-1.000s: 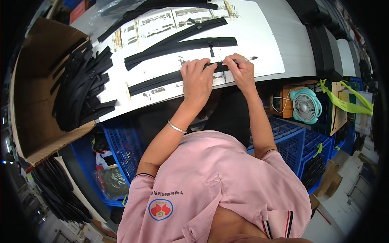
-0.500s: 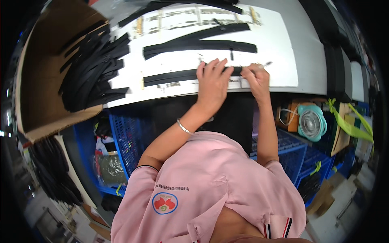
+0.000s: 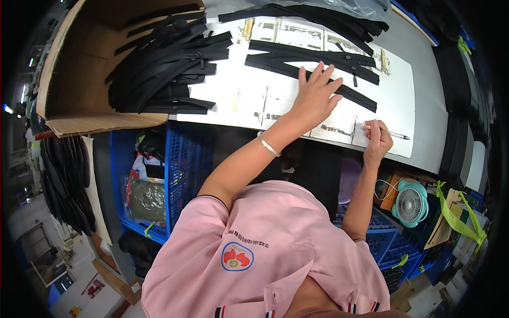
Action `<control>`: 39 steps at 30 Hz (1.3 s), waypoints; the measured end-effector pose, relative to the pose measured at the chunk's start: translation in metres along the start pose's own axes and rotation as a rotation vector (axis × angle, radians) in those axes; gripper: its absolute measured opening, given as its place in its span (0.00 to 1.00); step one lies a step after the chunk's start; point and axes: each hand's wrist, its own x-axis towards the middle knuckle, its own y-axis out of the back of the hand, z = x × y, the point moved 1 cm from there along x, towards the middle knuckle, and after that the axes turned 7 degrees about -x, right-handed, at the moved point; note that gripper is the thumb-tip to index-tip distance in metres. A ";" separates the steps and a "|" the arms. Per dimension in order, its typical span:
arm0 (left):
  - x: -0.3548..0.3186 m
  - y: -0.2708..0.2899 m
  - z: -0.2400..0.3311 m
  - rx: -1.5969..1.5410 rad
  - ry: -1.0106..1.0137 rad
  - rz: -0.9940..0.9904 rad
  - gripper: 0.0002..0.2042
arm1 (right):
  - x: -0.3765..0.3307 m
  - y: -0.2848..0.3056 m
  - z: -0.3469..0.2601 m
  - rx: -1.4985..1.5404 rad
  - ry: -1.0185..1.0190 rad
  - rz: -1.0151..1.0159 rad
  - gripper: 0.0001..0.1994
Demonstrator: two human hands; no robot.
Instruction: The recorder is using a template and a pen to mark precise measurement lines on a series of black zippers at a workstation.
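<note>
Fingers of my left hand (image 3: 314,94) are spread wide and flat, palm down, pressing on a black zipper strip (image 3: 318,79) that lies across the white table (image 3: 249,100); they grip nothing. My right hand (image 3: 377,139) is closed in a pinch around a thin pen-like tool (image 3: 395,135), its tip resting on the table near the front edge, just right of the strip's end. Further black strips (image 3: 313,53) lie beyond. A cardboard box (image 3: 79,79) of stacked strips (image 3: 164,69) stands well to the left.

White worktable (image 3: 424,114) carries black zipper strips (image 3: 313,55), cardboard box (image 3: 79,114).
</note>
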 end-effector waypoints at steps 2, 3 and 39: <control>-0.016 0.028 0.000 -0.030 0.010 0.081 0.19 | 0.000 0.001 0.001 0.005 -0.003 0.009 0.11; -0.028 0.046 -0.002 -0.028 0.016 0.120 0.22 | 0.000 0.002 0.000 0.011 -0.008 0.019 0.10; -0.087 0.009 0.032 0.051 0.025 -0.145 0.31 | -0.060 0.005 -0.019 -0.911 0.514 0.110 0.27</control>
